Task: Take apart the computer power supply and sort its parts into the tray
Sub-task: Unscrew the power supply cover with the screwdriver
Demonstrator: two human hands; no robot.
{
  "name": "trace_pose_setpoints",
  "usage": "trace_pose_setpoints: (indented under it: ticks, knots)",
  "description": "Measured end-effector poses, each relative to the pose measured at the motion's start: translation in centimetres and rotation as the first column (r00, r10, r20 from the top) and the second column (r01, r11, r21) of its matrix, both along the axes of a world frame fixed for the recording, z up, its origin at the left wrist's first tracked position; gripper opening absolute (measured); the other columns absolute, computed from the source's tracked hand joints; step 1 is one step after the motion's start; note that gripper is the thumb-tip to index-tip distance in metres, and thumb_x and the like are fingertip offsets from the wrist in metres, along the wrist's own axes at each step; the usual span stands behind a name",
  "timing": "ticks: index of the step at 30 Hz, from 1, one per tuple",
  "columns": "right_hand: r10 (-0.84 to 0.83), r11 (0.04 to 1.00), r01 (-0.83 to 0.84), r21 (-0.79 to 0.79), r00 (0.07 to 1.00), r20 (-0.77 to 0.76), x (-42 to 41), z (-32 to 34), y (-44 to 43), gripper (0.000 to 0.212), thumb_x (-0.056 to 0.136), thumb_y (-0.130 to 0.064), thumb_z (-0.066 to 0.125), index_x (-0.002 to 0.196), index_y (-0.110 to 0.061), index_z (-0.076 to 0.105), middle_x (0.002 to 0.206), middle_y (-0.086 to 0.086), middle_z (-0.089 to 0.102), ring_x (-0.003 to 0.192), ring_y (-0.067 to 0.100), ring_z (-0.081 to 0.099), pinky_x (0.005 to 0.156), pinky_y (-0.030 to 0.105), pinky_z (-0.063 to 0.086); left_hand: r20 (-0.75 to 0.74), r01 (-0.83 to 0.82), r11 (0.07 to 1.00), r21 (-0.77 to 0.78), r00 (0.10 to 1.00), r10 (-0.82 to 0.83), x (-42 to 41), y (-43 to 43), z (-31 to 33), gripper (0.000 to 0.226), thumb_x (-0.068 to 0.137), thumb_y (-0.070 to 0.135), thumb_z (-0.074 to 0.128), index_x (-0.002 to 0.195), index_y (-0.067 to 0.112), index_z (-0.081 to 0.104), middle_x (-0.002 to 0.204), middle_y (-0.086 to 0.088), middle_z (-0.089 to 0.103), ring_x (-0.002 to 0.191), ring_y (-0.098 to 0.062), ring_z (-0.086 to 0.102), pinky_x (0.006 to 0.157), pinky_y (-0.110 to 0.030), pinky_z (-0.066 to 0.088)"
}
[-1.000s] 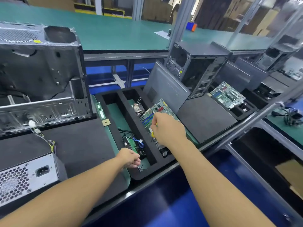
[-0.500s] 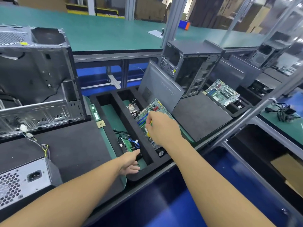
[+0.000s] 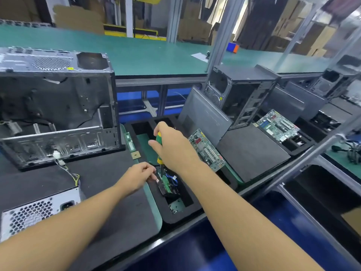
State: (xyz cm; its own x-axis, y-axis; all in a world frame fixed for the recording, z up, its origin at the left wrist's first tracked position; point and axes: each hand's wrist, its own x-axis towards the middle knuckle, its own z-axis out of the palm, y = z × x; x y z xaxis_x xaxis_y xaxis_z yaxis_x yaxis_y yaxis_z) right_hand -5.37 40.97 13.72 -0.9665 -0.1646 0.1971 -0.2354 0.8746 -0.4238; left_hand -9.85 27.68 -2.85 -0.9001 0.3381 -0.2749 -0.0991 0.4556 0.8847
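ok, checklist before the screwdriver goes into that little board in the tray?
1. Right hand grips the screwdriver, tip pointing down: ok.
2. Left hand holds the small board at its edge, inside the tray: ok.
3. Tip seated on a screw: cannot tell, the spot is blurred.
4. Blue wires clear of the tip: cannot tell, they lie close beside it.
5. Power supply opened: not ok, it sits closed on the mat, untouched.
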Motion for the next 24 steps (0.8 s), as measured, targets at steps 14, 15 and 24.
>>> trace_pose_setpoints:
  ticks: [14,15,24]
  knots:
    - [0.397,0.918,-0.397,0.005,0.917,0.028,-0.9,1.3,-15.2,0.02,0.1,-0.035,0.053,0.1,-0.021,0.039,0.082,-0.004,0.051,0.078,0.024,0.052,0.062,0.036,0.038,-0.313,-0.013,0.811,-0.585,0.926,-0.21,4.7,-17.5,2.9,0.039,0.087,0.06,0.061,0.119,0.038,0.058,0.128,0.025,0.053,0.121,-0.003,0.045,0.108,-0.041,0.033]
    - [0.414,0.91,-0.415,0.004,0.91,0.031,-0.8,1.2,-16.1,0.019,0.1,-0.035,0.053,0.1,-0.021,0.039,0.08,-0.005,0.05,0.078,0.024,0.052,0.061,0.036,0.037,-0.284,-0.004,0.784,-0.621,0.933,-0.221,5.3,-18.9,3.0,0.06,0.081,0.07,0.061,0.131,0.037,0.053,0.141,0.024,0.045,0.131,-0.005,0.038,0.11,-0.042,0.03]
    - [0.515,0.857,-0.515,-0.009,0.855,0.07,0.2,0.5,-21.7,0.018,0.099,-0.037,0.053,0.1,-0.021,0.045,0.074,-0.012,0.046,0.073,0.02,0.051,0.061,0.034,0.036,-0.121,0.087,0.532,-0.842,0.931,-0.344,9.0,-26.4,1.1,0.133,0.059,0.074,0.072,0.157,0.037,-0.01,0.166,0.007,0.002,0.15,-0.018,0.012,0.12,-0.045,0.021]
